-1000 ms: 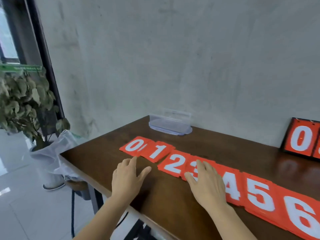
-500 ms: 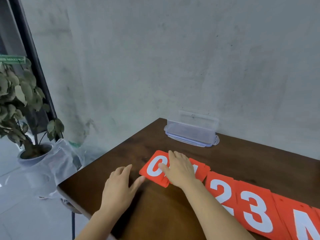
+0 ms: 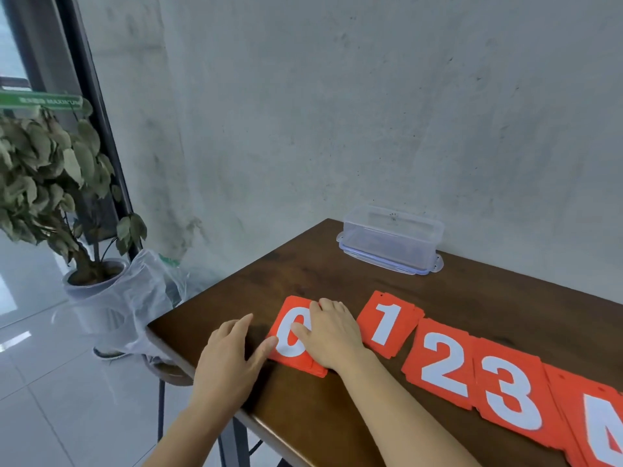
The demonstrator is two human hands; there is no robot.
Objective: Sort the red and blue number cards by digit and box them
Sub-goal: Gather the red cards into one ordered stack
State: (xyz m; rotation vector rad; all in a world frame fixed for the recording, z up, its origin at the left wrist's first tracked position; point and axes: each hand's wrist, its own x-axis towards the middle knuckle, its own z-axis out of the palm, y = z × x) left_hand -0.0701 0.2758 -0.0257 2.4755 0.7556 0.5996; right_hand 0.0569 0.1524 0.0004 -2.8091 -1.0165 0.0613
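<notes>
Slid 0 stack [image 3: 294, 310] clear of 1 stack [image 3: 387, 326]; pressing it with flat right hand [image 3: 332, 335], touching its edge with thumb of spread left hand [image 3: 232, 355]. Clear box [image 3: 391, 239] behind, by wall [image 3: 337, 112].

card 0 [image 3: 286, 345], card 1 [image 3: 387, 323], card 2 [image 3: 438, 360], card 3 [image 3: 509, 392], card 4 [image 3: 593, 423]: all red-orange, white digits. table [image 3: 505, 305]: dark brown wood grain. box [image 3: 391, 241]: clear, bluish rim. wall [image 3: 371, 112]: mottled grey. plant [image 3: 37, 170]: dull green leaves. pot [image 3: 101, 276]: whitish, under clear film. sign strip [image 3: 40, 102]: green, pale lettering. floor [image 3: 50, 399]: pale glossy tiles.
</notes>
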